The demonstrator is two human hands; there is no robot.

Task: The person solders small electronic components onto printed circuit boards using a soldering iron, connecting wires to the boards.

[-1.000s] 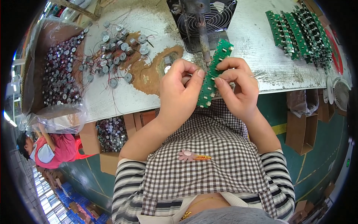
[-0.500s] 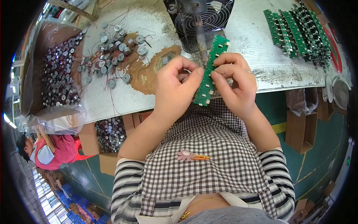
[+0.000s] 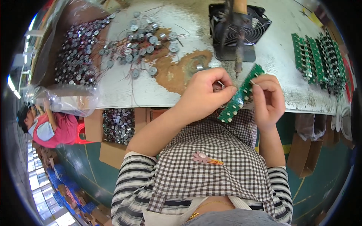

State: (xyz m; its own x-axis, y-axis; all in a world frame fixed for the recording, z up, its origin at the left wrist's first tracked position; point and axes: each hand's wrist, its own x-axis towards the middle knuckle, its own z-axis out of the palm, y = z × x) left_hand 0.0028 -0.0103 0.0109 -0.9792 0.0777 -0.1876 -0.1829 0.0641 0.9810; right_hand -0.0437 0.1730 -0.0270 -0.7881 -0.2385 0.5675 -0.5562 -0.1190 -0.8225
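Observation:
A long green circuit board (image 3: 238, 101) with small white connectors is held at a slant between my hands, just below the tip of a soldering iron (image 3: 238, 64). My left hand (image 3: 209, 92) is closed, thumb and forefinger pinching at the board's left edge. Thin dark-red wires show inside its curled fingers; what they join to is hidden. On the opposite side, my right hand (image 3: 269, 100) pinches the board's upper right edge between thumb and forefinger. The iron's tip stands apart from the board.
Behind the iron is a black fan (image 3: 250, 32). Small round motors (image 3: 141, 45) with wires lie on the left, beside a carton (image 3: 47, 56) full of more. Green boards (image 3: 318, 58) stand stacked at right. A person (image 3: 54, 128) sits far left.
The view has shifted, so the bench things appear farther right and the motors higher. The board has come away from the iron's tip toward me. My right-hand fingers have moved toward the board's edge.

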